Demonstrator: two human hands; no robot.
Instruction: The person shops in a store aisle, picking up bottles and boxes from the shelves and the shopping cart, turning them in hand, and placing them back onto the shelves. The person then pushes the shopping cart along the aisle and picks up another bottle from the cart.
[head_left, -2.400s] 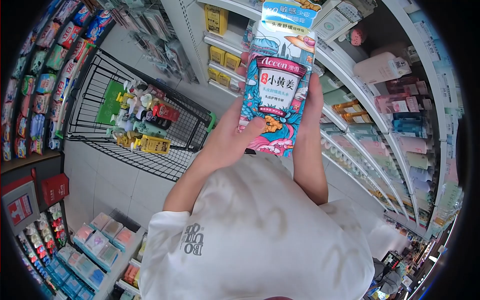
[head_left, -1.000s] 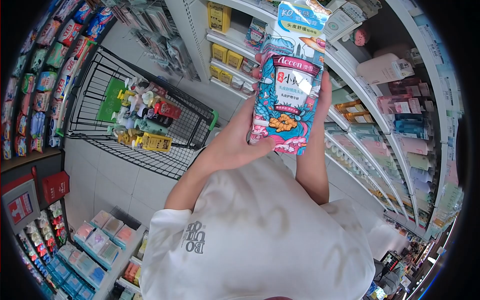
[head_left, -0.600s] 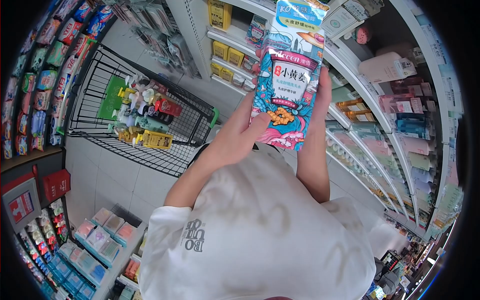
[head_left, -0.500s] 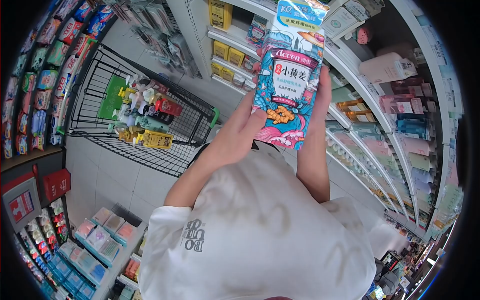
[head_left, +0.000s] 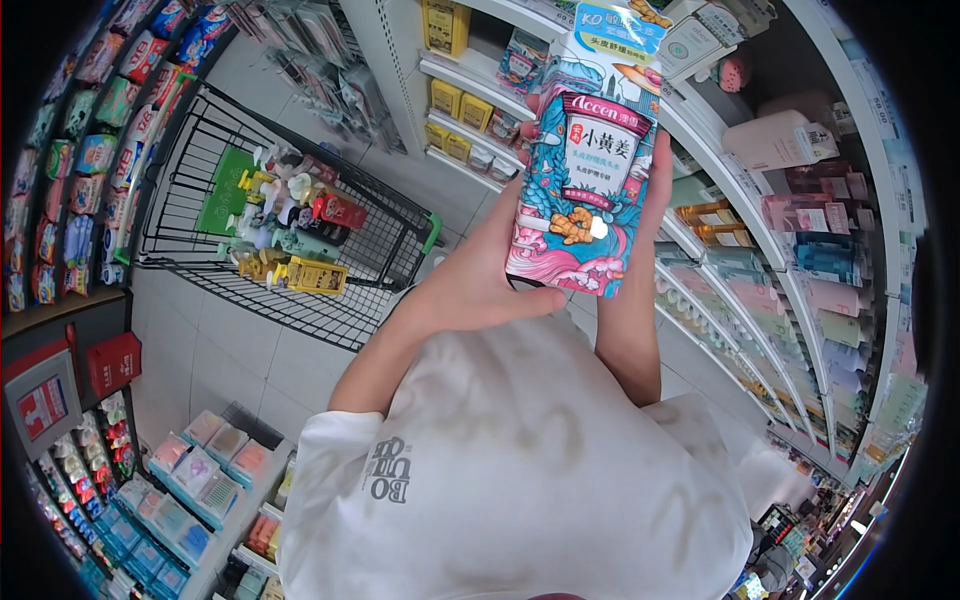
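Note:
A colourful shampoo box (head_left: 585, 170), printed with ginger root and a pink banner, is held up between both hands, its front facing me. My left hand (head_left: 470, 280) supports it from the left side; fingertips show at the box's left edge, and the thumb sticks out below the bottom edge. Along the right edge my right hand (head_left: 652, 195) grips it, with most of those fingers hidden behind. A blue promotional flap (head_left: 615, 32) with Chinese lettering tops the box.
On the left stands a black wire shopping cart (head_left: 290, 310) holding several bottles. White shelves (head_left: 700, 250) with toiletries curve along the right. Snack-like colourful packets (head_left: 95, 160) fill a rack at far left. Blue bins (head_left: 200, 480) of packaged goods sit lower left.
My left thumb has slid off the box's front to below its lower edge. The box has shifted slightly right, and a bright glare spot now shows near the ginger picture.

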